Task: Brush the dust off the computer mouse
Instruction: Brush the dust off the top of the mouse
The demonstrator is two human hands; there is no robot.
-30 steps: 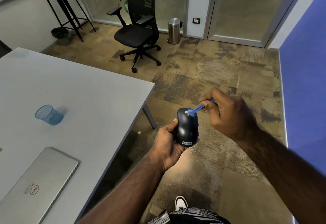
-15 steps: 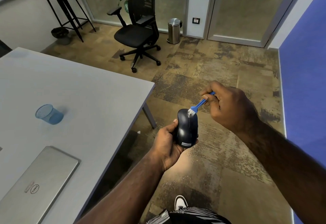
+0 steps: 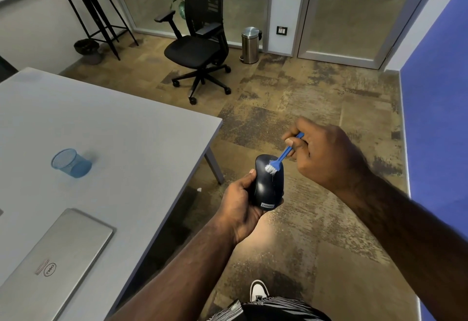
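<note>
The mouse (image 3: 269,182) sits off the desk (image 3: 114,128), above the floor, gripped in the left hand (image 3: 240,204); its long axis runs 12 to 6; the right hand (image 3: 326,153), at 2 o'clock from it, pinches the brush (image 3: 279,160); bristles touch its far top, so strokes likely follow that axis.

Open floor (image 3: 291,244) below & right of hands, table (image 3: 126,143) edge close on left, chair (image 3: 200,50) well off
</note>
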